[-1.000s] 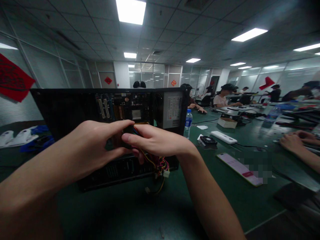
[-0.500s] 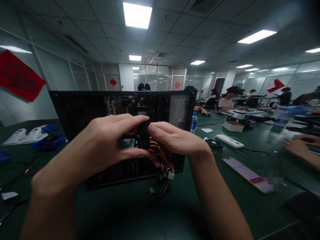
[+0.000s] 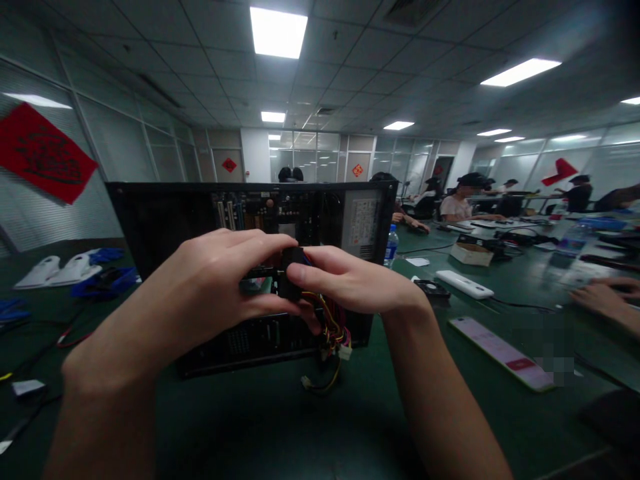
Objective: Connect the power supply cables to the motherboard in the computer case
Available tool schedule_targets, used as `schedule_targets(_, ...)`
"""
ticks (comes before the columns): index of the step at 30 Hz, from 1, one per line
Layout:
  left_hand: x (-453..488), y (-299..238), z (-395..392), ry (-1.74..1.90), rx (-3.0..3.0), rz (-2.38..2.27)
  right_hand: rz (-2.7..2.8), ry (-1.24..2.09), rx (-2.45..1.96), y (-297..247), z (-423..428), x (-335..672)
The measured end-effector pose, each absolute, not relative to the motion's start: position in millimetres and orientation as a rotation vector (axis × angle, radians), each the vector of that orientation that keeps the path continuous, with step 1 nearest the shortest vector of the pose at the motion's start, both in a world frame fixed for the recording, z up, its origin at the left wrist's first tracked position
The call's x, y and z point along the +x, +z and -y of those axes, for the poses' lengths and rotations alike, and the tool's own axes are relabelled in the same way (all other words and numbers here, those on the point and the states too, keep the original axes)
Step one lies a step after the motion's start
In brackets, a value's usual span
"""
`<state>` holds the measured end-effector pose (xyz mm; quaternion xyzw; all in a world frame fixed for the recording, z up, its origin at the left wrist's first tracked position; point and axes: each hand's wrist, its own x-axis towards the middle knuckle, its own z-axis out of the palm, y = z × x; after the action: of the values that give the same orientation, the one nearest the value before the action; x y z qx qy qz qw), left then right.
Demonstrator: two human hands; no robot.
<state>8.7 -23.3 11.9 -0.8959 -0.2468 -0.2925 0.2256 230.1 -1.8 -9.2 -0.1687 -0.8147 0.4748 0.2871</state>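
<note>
In front of an open computer case (image 3: 150, 233), I hold a black block-shaped part (image 3: 290, 280) between both hands. It is turned nearly edge-on, so I cannot make out its exact kind. My left hand (image 3: 220, 273) is closed on it, fingers along the top and thumb beneath. From the other side my right hand (image 3: 345, 277) grips it, thumb pressed on its near face. Several coloured power cables (image 3: 333, 327) with white plugs hang just below my right hand. Behind the hands show the motherboard (image 3: 270, 203) and a labelled power supply (image 3: 361, 220); my hands hide part of the case.
On the green table (image 3: 240, 420), a phone (image 3: 503, 353), a white power strip (image 3: 464, 284) and a black fan (image 3: 431, 291) lie to the right. Another person's hands (image 3: 607, 295) rest at the far right. White objects (image 3: 65, 270) and blue-black items (image 3: 107, 281) sit at left.
My right thumb has slid left onto the near face of the black part. My left hand keeps its hold. The whole view has shifted slightly.
</note>
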Motion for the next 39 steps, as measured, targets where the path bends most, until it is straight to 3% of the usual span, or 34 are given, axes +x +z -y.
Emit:
schedule_targets(31,2.8,9.3,15.0,-0.798,-2.308,0.733,2.087,1.150,-0.423,-8.8,-1.4,225.6)
schedule_targets(36,6.2,10.5,11.9,-0.831,-2.106,1.002,1.949,0.939,-0.474,-26.0,-29.4,205.5)
schedule_targets(39,6.9,10.4,7.4,-0.742,-2.111,1.132,1.835,0.522,-0.588,-44.9,-54.0,189.3)
